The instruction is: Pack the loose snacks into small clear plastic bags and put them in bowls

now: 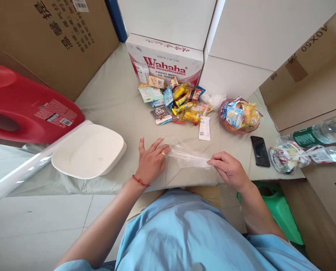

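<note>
A clear, thin plastic bag (189,154) is stretched sideways between my hands, just above the cloth-covered table. My left hand (151,162), with a gold ring and a red string bracelet, pinches the bag's left end; its outer fingers are spread and the thumb is hidden beneath. At the other end, my right hand (229,170) is closed on the bag between thumb and fingers. Beyond the bag lies a pile of wrapped snacks (182,101), with a white packet (204,128) nearest. To the left of my left hand stands a white plastic basin (86,150).
A pinkish bowl of snacks (238,128), a black phone (260,151) and plastic bottles (320,132) are at the right. A Wahaba-style white carton reading "Wahaha" (168,56) stands behind. On the left are a red jug (29,105) and a clear film roll (18,175).
</note>
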{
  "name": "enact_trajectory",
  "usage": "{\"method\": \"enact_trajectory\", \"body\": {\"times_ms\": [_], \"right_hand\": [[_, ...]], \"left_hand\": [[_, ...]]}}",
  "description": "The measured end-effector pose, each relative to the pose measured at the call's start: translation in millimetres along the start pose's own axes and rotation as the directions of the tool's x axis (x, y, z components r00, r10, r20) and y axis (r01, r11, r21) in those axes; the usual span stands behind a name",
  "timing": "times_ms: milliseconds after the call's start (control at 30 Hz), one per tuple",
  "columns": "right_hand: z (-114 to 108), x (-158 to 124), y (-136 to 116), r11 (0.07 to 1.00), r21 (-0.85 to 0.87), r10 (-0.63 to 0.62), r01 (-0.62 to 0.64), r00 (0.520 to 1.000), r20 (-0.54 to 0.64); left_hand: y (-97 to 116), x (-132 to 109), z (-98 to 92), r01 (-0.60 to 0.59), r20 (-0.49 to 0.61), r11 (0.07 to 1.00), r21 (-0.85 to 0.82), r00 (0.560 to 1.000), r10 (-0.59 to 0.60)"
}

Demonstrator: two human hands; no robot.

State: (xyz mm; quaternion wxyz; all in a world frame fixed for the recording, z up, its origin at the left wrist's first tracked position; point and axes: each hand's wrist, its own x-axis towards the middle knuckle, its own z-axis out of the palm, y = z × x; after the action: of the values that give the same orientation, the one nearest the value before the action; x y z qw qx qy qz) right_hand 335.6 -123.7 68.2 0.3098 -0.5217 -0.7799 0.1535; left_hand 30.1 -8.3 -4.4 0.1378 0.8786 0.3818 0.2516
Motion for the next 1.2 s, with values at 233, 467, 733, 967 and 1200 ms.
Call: {"method": "enact_trajectory", "body": {"times_ms": [233,467,733,967,1200], "right_hand": [[22.5,-2.7,27.9,0.902,0.23,0.388,-0.365,0.92,-0.061],[81.4,54.4,13.8,0.902,0.252,0.34,-0.351,0.936,0.088],[49.4,70.8,46.2,0.246,0.787,0.664,-0.566,0.69,0.289],[77.0,71.2,15.6,0.178,0.879,0.736,-0.442,0.652,0.179],[64.5,71.8,19.6,0.044,0.885,0.684,-0.464,0.659,0.312]], "left_hand": [[6.8,-41.7,12.7,0.255,-0.072,0.834,-0.49,0.941,-0.33],[29.7,-9.6,10.4,0.34,0.04,0.692,-0.637,0.911,-0.411],[-14.2,30.2,-25.1,0.454,0.009,0.683,-0.572,0.836,-0.549],[33.9,37.6,-5.6,0.792,0.624,0.002,-0.61,0.483,-0.614],[35.0,43.2,2.9,0.566,0.654,-0.365,-0.739,0.474,-0.589]]}}
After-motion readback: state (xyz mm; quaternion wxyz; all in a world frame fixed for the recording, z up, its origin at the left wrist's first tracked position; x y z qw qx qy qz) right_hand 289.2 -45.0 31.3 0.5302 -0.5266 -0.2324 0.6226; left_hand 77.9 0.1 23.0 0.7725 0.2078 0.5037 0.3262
